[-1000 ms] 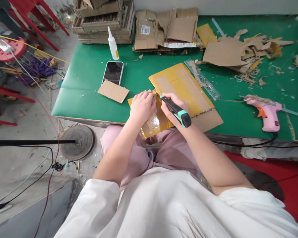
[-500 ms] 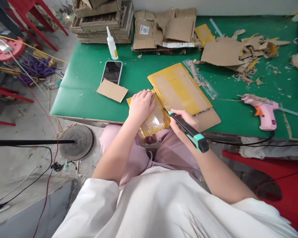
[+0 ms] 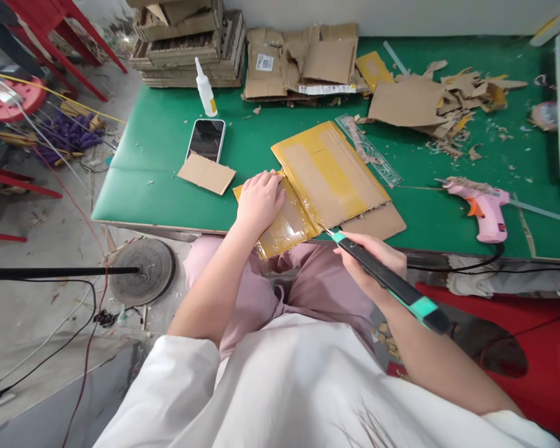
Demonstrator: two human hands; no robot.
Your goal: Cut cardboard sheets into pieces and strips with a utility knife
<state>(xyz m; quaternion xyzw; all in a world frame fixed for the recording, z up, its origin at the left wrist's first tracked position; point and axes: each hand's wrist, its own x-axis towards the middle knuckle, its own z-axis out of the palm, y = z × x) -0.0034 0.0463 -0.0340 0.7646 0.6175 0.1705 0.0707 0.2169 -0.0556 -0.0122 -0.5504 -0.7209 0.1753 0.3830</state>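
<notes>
A cardboard sheet (image 3: 329, 171) covered in part with yellow tape lies at the table's front edge, with a crease between its larger right part and its left flap. Flat on that left flap rests my left hand (image 3: 261, 198), fingers stretched out. My right hand (image 3: 378, 258) is wrapped round a black and green utility knife (image 3: 378, 270). The thin blade meets the taped cardboard at the near end of the crease. Left of the cardboard, a small cardboard piece (image 3: 207, 173) overlaps a phone (image 3: 206, 140).
A pink glue gun (image 3: 488, 208) lies to the right. Beyond the cardboard sit a clear ruler (image 3: 368, 151), torn cardboard scraps (image 3: 452, 102) and flattened cardboard (image 3: 303, 62). A white bottle (image 3: 206, 92) stands near stacked cardboard pieces (image 3: 191, 56) at the back left.
My right hand has drawn the knife along the crease toward me and to the right. My left hand stays on the flap. The view has shifted slightly, showing a blue-and-white object at right.
</notes>
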